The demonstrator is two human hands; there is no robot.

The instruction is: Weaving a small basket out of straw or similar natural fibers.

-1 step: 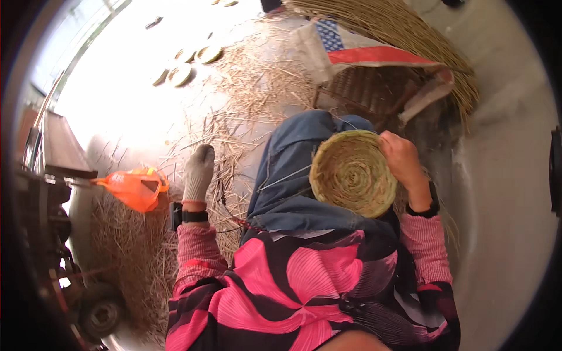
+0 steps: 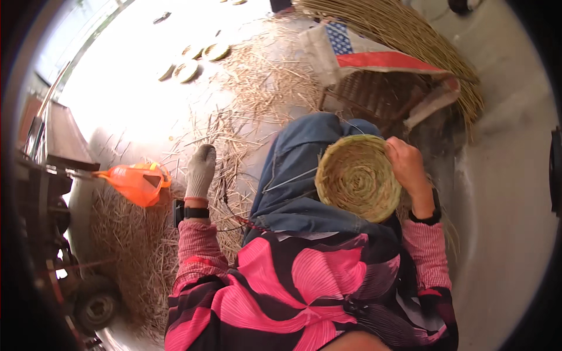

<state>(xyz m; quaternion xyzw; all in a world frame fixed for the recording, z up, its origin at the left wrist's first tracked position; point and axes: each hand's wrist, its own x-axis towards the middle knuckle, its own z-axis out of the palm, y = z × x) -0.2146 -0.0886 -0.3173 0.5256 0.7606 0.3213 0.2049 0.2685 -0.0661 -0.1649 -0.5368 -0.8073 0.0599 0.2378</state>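
Gripping woven basket (image 2: 357,176) rim, right hand (image 2: 405,165) closed.

Round coiled straw basket (image 2: 358,176), tilted, rests on the lap.

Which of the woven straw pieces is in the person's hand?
The bowl-shaped coiled basket, gripped by the right hand on the lap; the flat discs lie far off on the floor.

My right hand (image 2: 405,165) hides part of the basket (image 2: 356,176) rim, its fingertips out of sight behind; my left hand (image 2: 201,169) covers the straw (image 2: 234,140) it presses; distant discs (image 2: 187,70) blur in glare.
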